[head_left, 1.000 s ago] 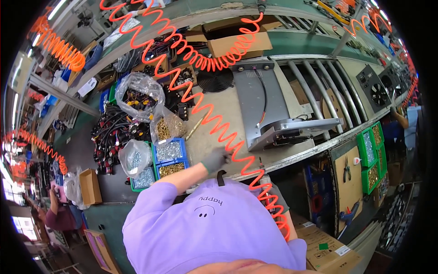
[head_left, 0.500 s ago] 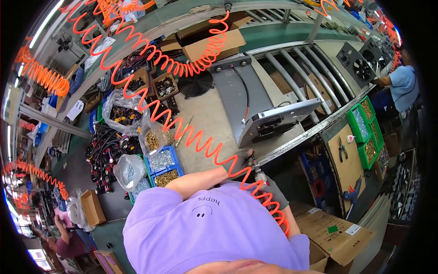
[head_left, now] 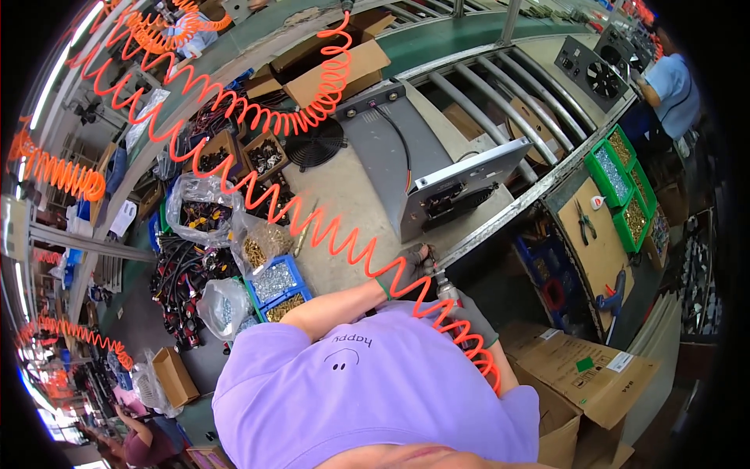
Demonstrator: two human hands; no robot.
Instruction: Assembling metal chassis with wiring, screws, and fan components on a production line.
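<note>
Since the left hand point(head_left: 397, 273) has been brought from over the counter point(head_left: 353, 195) to the front end of the powered driver point(head_left: 447, 292), both hands are now gathered around one tool; from this it is judged that the work is centred on the driver's tip, where possibly a bit or a fastener is being handled. By the right hand point(head_left: 476, 320), at four o'clock from the left, the driver's body is enclosed in a closed grip. The left grip appears narrow, with fingertips just beside the tip, but whether something small is pinched cannot be told. The driver is held before the counter's near edge. A grey metal chassis point(head_left: 388, 148) is placed at twelve o'clock from the left hand, and a blue bin point(head_left: 301, 275) at nine.
</note>
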